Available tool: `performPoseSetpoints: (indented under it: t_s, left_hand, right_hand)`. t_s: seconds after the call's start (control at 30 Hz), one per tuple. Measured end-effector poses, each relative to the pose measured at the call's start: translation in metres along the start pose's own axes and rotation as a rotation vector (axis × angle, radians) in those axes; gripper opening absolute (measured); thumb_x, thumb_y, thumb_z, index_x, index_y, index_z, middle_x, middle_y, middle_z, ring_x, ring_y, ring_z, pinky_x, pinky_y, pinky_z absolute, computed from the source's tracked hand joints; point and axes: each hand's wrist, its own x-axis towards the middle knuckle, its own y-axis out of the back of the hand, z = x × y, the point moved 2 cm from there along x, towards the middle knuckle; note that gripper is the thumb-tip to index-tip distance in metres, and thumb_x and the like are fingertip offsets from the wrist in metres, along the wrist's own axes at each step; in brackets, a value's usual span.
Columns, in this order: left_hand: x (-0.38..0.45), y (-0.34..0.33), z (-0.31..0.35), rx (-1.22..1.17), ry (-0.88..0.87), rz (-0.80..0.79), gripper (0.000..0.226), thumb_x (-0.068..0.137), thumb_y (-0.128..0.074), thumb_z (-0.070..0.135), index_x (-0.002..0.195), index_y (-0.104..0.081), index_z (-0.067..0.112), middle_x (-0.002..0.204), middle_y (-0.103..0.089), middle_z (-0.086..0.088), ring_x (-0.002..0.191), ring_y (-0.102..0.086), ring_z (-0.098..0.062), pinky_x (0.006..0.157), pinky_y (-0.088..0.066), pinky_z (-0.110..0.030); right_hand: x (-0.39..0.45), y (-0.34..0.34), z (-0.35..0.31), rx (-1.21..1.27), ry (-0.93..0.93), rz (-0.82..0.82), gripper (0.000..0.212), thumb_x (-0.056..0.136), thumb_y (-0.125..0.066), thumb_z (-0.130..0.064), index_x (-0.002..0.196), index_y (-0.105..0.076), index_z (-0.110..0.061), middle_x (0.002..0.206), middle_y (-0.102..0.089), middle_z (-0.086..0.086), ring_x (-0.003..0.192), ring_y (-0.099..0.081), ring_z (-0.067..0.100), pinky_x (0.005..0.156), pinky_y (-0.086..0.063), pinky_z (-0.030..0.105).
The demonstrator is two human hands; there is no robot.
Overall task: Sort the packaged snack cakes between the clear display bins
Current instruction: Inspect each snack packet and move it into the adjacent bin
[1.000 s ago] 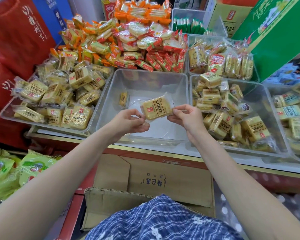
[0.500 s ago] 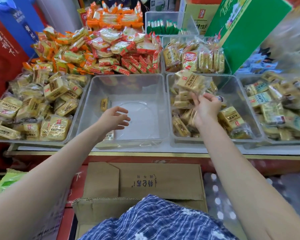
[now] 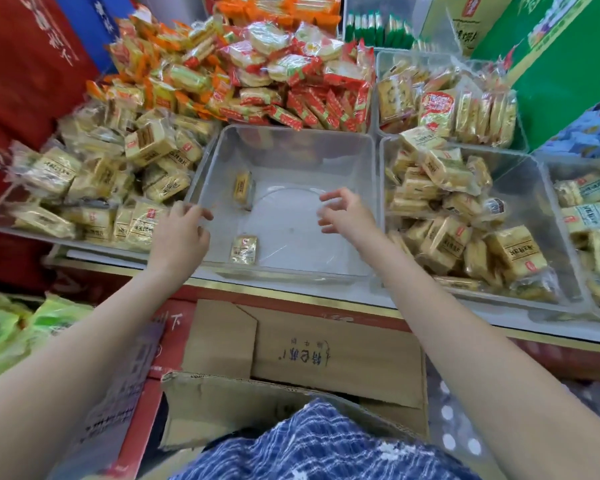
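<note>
Setting: a shop display shelf (image 3: 326, 299) with a gold-edged front, clear bins set side by side on it, a flattened cardboard box (image 3: 326, 358) below at the near side
Middle bin (image 3: 291, 140): clear plastic, almost bare, holding two small snack cakes
Far cake (image 3: 243, 190): stands on edge against the left wall of the middle bin, left of and a little farther than the right hand's fingertips, apart from both hands
Near cake (image 3: 244, 249): lies flat on the bin floor near the front wall, just right of the left hand's wrist, not touched
Left hand (image 3: 182, 233): at the near left corner of the middle bin, fingers (image 3: 201, 213) loosely curled over the rim between it and the left bin; whether they touch the rim cannot be told; holding nothing
Right hand (image 3: 347, 214): hovers over the right half of the middle bin, fingers (image 3: 329, 197) spread and half bent, pointing left, holding nothing
Left bin (image 3: 0, 223): heaped with yellow wrapped cakes, its nearest packs just left of the left hand
Right bin (image 3: 534, 161): part filled with the same yellow packs, right of the right hand
Far side: a pile of orange and red wrapped snacks (image 3: 257, 74), and a green carton (image 3: 568, 64) at the far right
</note>
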Motion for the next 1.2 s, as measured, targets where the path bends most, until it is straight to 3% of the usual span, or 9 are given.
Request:
performPoseSetpoints:
  t_s: [0.17,0.37,0.47,0.57,0.7,0.8,0.9,1.03,1.2]
  left_hand:
    - [0.008,-0.007,-0.032,0.03,-0.012,-0.08,0.033,0.088,-0.047,0.004,0.117,-0.061,0.006,0.123,-0.057,-0.018,0.118,-0.04,-0.04,0.102,-0.029,-0.044]
    - [0.016,-0.013,-0.041,-0.102,-0.01,-0.054,0.03,0.09,-0.049,0.01,0.116,-0.065,0.014,0.117,-0.059,-0.011,0.113,-0.043,-0.035,0.102,-0.025,-0.038]
    - [0.015,-0.016,-0.04,-0.135,0.018,-0.04,0.031,0.092,-0.047,0.011,0.117,-0.065,0.017,0.121,-0.057,-0.006,0.118,-0.037,-0.032,0.101,-0.029,-0.039]
    - [0.012,-0.017,-0.031,-0.113,0.035,0.02,0.034,0.093,-0.045,0.01,0.119,-0.064,0.02,0.12,-0.056,-0.005,0.118,-0.033,-0.03,0.086,-0.03,-0.035]
    - [0.009,-0.02,-0.021,-0.084,0.057,0.091,0.036,0.089,-0.047,0.002,0.119,-0.063,0.014,0.13,-0.051,-0.01,0.121,-0.035,-0.034,0.095,-0.03,-0.042]
    - [0.008,-0.012,-0.006,-0.264,-0.008,0.255,0.025,0.088,-0.053,0.001,0.108,-0.067,0.006,0.12,-0.057,-0.013,0.112,-0.045,-0.031,0.093,-0.033,-0.031]
    - [0.009,-0.008,0.02,-0.684,0.074,-0.027,0.02,0.095,-0.053,0.011,0.112,-0.064,0.009,0.103,-0.063,-0.003,0.091,-0.059,-0.012,0.081,-0.045,-0.016]
    - [0.009,-0.001,0.049,-1.357,0.367,-0.273,0.009,0.095,-0.054,0.008,0.098,-0.063,0.006,0.09,-0.067,-0.005,0.076,-0.068,-0.008,0.072,-0.056,-0.019]
    - [0.004,0.007,0.058,-1.363,0.355,-0.359,0.011,0.087,-0.065,0.015,0.097,-0.063,0.012,0.098,-0.068,-0.005,0.09,-0.067,-0.014,0.075,-0.055,-0.024]
  right_hand:
    - [0.034,-0.082,0.014,-0.431,-0.02,-0.367,0.053,0.083,-0.073,-0.027,0.13,-0.05,-0.017,0.134,-0.04,0.01,0.117,-0.047,0.022,0.091,-0.052,0.039]
    - [0.066,-0.158,0.032,-0.748,-0.116,-0.472,0.076,0.079,-0.075,-0.033,0.142,-0.035,-0.016,0.14,-0.03,0.012,0.119,-0.048,0.031,0.093,-0.05,0.04]
    - [0.066,-0.167,0.035,-0.936,-0.056,-0.467,0.059,0.08,-0.073,-0.022,0.131,-0.044,-0.01,0.132,-0.036,0.013,0.114,-0.049,0.031,0.089,-0.046,0.029]
    - [0.057,-0.147,0.025,-0.739,0.011,-0.419,0.036,0.078,-0.075,-0.014,0.104,-0.05,-0.015,0.103,-0.054,0.009,0.095,-0.053,0.025,0.057,-0.039,0.022]
    - [0.035,-0.099,-0.002,-0.317,0.018,-0.224,0.037,0.075,-0.078,-0.01,0.085,-0.045,-0.021,0.089,-0.061,0.007,0.073,-0.056,0.019,0.058,-0.044,0.024]
    - [0.017,-0.066,-0.022,-0.027,0.053,-0.164,0.037,0.074,-0.078,-0.004,0.085,-0.046,-0.02,0.083,-0.066,0.006,0.067,-0.06,0.016,0.061,-0.05,0.022]
    - [0.002,-0.044,-0.032,0.225,0.053,-0.111,0.032,0.077,-0.074,0.0,0.089,-0.048,-0.014,0.085,-0.067,0.01,0.07,-0.064,0.019,0.064,-0.055,0.026]
    - [-0.015,-0.027,-0.033,0.399,0.03,-0.065,0.022,0.085,-0.066,-0.001,0.091,-0.048,-0.01,0.082,-0.065,0.009,0.064,-0.063,0.013,0.063,-0.056,0.023]
    - [-0.028,-0.011,-0.032,0.48,0.011,-0.05,0.012,0.09,-0.062,-0.011,0.09,-0.05,-0.01,0.082,-0.065,0.008,0.067,-0.063,0.015,0.067,-0.057,0.025]
